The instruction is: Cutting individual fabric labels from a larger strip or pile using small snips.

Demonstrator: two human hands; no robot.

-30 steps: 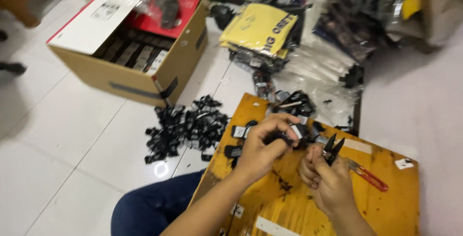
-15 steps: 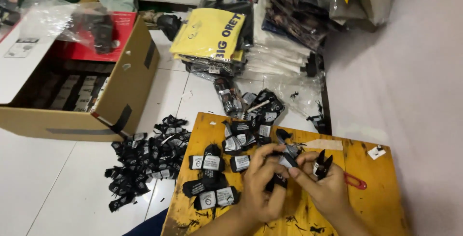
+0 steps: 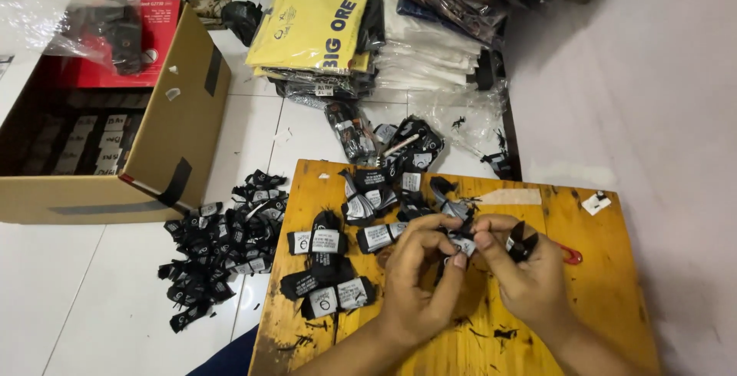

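A small black label (image 3: 463, 242) with a white printed patch sits pinched between both hands, above the yellow board (image 3: 606, 299). The left hand (image 3: 418, 280) grips it by the fingertips; the right hand (image 3: 526, 272) grips its other end — and also holds snips (image 3: 523, 239), red handle poking out.

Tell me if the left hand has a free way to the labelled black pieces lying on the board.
Probably yes: the left hand hovers just right of the labelled black pieces on the yellow board, nothing between, though its fingers pinch a small piece.
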